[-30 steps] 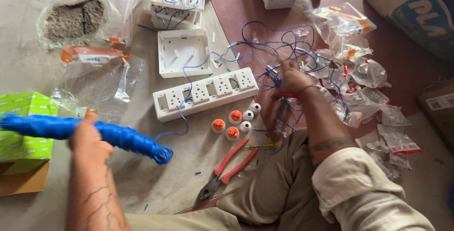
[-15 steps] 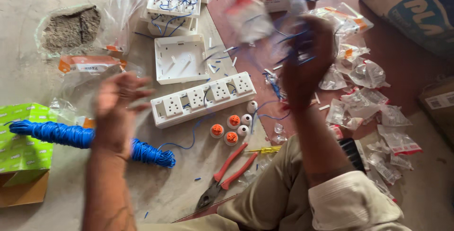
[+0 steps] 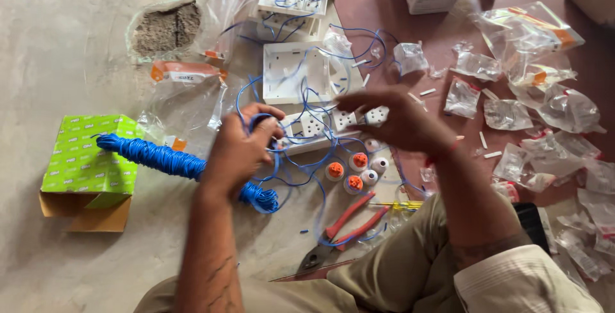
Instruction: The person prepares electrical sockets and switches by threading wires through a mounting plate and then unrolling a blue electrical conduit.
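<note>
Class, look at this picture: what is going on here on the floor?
A person sits on the floor wiring electrical fittings. The left hand grips loose blue wire beside a blue wire coil. The right hand hovers, fingers spread, over a white socket strip threaded with that wire. Pliers, small orange and white parts and many clear plastic bags lie around.

Bare tattooed left forearm (image 3: 208,268), pale rolled right cuff (image 3: 512,281), khaki trousers (image 3: 410,268)
</note>
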